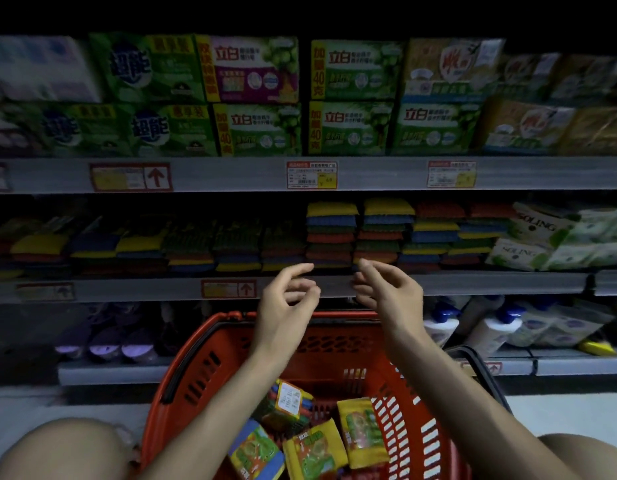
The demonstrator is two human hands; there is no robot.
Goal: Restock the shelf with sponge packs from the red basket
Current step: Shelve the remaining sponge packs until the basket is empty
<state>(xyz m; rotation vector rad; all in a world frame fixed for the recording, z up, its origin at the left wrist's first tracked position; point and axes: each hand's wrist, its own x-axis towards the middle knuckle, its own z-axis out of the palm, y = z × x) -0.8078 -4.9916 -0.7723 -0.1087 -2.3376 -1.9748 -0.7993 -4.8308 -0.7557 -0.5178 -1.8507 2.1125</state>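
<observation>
A red basket (pixel 182 382) sits on the floor between my knees, with several colourful sponge packs (pixel 314 441) lying in its bottom. The middle shelf (pixel 473 282) carries stacked sponge packs (pixel 331 233) in yellow, blue, green and red. My left hand (pixel 282 303) and my right hand (pixel 390 292) hover side by side above the basket, just in front of the shelf's edge below those stacks. Both hands hold nothing, with their fingers loosely curled and apart.
Boxed soap packs (pixel 258 98) fill the top shelf. White tissue packs (pixel 556 237) lie right of the sponges. White bottles (pixel 487 327) and purple items (pixel 106 344) stand on the lower shelf. A black basket handle (pixel 480 362) arcs at the right.
</observation>
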